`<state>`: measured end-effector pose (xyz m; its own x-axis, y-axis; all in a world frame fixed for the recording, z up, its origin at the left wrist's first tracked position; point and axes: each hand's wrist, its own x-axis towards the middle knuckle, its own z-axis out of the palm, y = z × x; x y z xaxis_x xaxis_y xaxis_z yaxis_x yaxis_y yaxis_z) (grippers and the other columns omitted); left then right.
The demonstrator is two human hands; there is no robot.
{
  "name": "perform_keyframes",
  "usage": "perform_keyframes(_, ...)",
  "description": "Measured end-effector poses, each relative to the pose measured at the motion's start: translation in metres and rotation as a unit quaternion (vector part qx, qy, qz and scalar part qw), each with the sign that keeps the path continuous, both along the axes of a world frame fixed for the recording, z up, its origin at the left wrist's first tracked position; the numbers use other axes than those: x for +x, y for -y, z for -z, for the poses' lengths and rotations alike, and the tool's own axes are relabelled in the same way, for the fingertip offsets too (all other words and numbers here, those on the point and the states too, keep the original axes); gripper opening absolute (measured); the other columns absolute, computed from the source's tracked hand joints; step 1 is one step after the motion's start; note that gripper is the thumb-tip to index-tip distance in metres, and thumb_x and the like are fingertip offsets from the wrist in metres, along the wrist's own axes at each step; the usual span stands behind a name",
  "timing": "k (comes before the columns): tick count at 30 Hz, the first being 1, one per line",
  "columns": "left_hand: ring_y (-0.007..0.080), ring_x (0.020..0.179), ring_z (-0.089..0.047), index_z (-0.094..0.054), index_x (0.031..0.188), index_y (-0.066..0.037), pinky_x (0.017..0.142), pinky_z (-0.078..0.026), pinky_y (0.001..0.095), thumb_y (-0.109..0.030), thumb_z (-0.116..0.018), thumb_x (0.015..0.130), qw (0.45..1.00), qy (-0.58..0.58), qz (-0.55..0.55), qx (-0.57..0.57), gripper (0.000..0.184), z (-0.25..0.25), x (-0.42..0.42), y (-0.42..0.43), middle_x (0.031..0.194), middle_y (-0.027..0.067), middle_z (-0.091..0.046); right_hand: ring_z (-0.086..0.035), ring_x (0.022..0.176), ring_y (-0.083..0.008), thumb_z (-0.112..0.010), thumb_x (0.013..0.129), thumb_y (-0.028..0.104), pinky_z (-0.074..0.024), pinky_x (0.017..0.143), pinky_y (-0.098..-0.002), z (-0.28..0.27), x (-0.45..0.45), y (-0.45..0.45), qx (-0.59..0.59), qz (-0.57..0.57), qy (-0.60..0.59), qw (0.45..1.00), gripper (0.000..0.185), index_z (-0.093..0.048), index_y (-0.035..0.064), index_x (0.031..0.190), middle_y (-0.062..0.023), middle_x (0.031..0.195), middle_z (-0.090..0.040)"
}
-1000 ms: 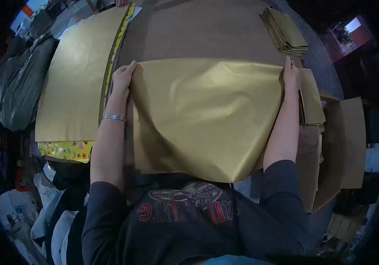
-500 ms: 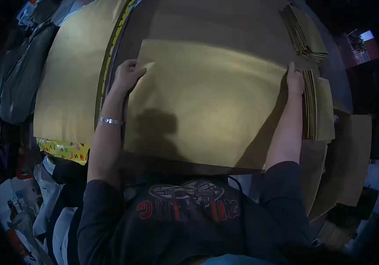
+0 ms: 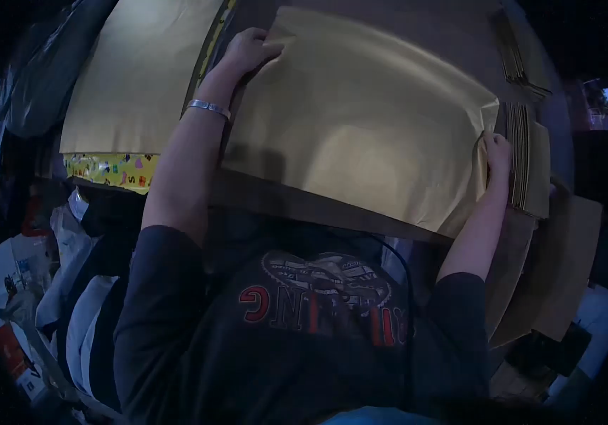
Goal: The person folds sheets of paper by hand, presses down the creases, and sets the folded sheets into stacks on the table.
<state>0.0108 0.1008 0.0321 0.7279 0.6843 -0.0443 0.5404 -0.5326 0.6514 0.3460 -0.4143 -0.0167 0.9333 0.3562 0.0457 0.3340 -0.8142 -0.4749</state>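
Note:
A large gold-brown paper sheet [image 3: 360, 120] spans the space between my hands, its surface bowed and catching light. My left hand [image 3: 253, 54] pinches the sheet's far left corner between thumb and fingers. At the right edge, my right hand [image 3: 498, 152] grips the paper, which is creased and bunched around the fingers. Just beyond that hand stands a stack of folded brown pieces [image 3: 530, 159]. The sheet's near edge slants down to the right, above the brown surface [image 3: 304, 202] in front of my body.
On the left lies another large tan sheet [image 3: 127, 78], over yellow patterned packaging [image 3: 112, 170]. A second folded stack [image 3: 516, 53] sits at the far right. Open cardboard flaps [image 3: 566, 262] stand at the lower right. Several bags [image 3: 88, 312] crowd the lower left.
Both ends of the sheet have shifted right; the left end has also moved farther away. The right edge is now crumpled in my right hand, and the camera view has tilted.

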Motion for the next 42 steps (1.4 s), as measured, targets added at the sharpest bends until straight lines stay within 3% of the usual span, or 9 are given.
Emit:
perform_keyframes(1,0.0297,0.107,-0.064,-0.060,0.123,0.001,0.093,-0.050,0.0372,-0.038,-0.080,0.070,0.999,0.001,0.029,-0.021,0.068,-0.010,-0.010,0.006,0.113,0.0180,-0.067,-0.065,0.090,-0.0313,-0.060,0.089,0.038,-0.0474,0.083,-0.0389,-0.006,-0.003,-0.005,-0.010,0.037,-0.051,0.998,0.042,-0.069,-0.0015,0.100,-0.0189,0.093,-0.069)
perform_keyframes(4,0.0225,0.090,-0.065,-0.056,0.128,0.000,0.082,-0.050,0.0335,-0.034,-0.079,0.076,0.997,-0.027,0.045,0.059,0.066,-0.010,-0.031,0.016,0.095,0.0107,-0.068,-0.065,0.092,-0.0318,-0.060,0.090,0.040,-0.0473,0.084,-0.0388,-0.019,-0.009,-0.014,-0.038,0.058,-0.069,0.995,0.045,-0.069,-0.0025,0.101,-0.0195,0.098,-0.069)
perform_keyframes(8,0.0287,0.103,-0.065,-0.068,0.114,-0.009,0.091,-0.050,0.0376,-0.033,-0.077,0.073,0.999,-0.037,-0.026,0.005,0.049,-0.001,-0.026,0.013,0.108,0.0125,-0.069,-0.048,0.071,-0.0110,-0.064,0.089,0.036,-0.0408,0.065,-0.0304,-0.007,-0.004,-0.004,0.079,0.031,-0.089,0.992,0.037,-0.066,-0.0009,0.087,-0.0029,0.073,-0.056)
perform_keyframes(16,0.0254,0.092,-0.068,-0.075,0.097,-0.013,0.084,-0.052,0.0371,-0.036,-0.077,0.073,0.995,-0.009,-0.087,0.040,0.033,0.012,-0.011,0.007,0.095,0.0087,-0.072,-0.047,0.068,-0.0110,-0.065,0.089,0.038,-0.0396,0.062,-0.0310,-0.014,-0.038,-0.005,0.017,-0.013,-0.038,0.999,0.041,-0.062,-0.0007,0.077,-0.0033,0.069,-0.054)
perform_keyframes(19,0.0255,0.092,-0.068,-0.075,0.095,-0.014,0.083,-0.053,0.0374,-0.040,-0.075,0.075,0.996,0.003,-0.085,0.036,0.033,0.014,-0.004,0.003,0.093,0.0090,-0.072,-0.057,0.074,-0.0180,-0.062,0.090,0.040,-0.0438,0.068,-0.0354,-0.012,-0.019,-0.007,-0.018,0.020,-0.023,0.999,0.044,-0.065,-0.0027,0.084,-0.0120,0.076,-0.062)
perform_keyframes(22,0.0263,0.092,-0.068,-0.074,0.091,-0.013,0.083,-0.052,0.0385,-0.043,-0.072,0.078,0.996,0.005,-0.092,0.000,0.033,0.016,0.003,-0.002,0.093,0.0100,-0.072,-0.061,0.094,-0.0422,-0.051,0.093,0.046,-0.0463,0.083,-0.0478,-0.009,-0.009,-0.006,-0.080,0.011,0.002,0.997,0.053,-0.065,-0.0046,0.098,-0.0271,0.100,-0.065)
perform_keyframes(25,0.0292,0.091,-0.068,-0.073,0.089,-0.010,0.083,-0.052,0.0405,-0.047,-0.068,0.079,0.996,0.006,-0.076,0.049,0.038,0.012,0.008,-0.001,0.092,0.0120,-0.072,-0.059,0.103,-0.0429,-0.046,0.094,0.049,-0.0452,0.088,-0.0505,-0.001,0.002,-0.012,-0.160,0.035,0.031,0.986,0.057,-0.065,-0.0040,0.102,-0.0277,0.107,-0.063)
perform_keyframes(38,0.0339,0.099,-0.065,-0.071,0.095,-0.012,0.084,-0.052,0.0439,-0.053,-0.063,0.084,0.985,-0.117,-0.089,0.090,0.043,-0.011,0.015,0.026,0.102,0.0140,-0.070,-0.059,0.111,-0.0398,-0.043,0.093,0.055,-0.0448,0.095,-0.0467,-0.024,-0.024,-0.034,-0.213,0.092,0.012,0.973,0.063,-0.065,-0.0009,0.113,-0.0242,0.117,-0.063)
perform_keyframes(42,0.0357,0.098,-0.065,-0.070,0.098,-0.011,0.083,-0.051,0.0453,-0.050,-0.061,0.085,0.985,-0.099,-0.079,0.116,0.042,0.011,0.017,0.012,0.101,0.0147,-0.070,-0.062,0.080,-0.0153,-0.065,0.088,0.038,-0.0483,0.070,-0.0308,-0.048,-0.057,-0.021,0.136,0.096,-0.177,0.970,0.041,-0.069,-0.0012,0.099,-0.0077,0.082,-0.066)
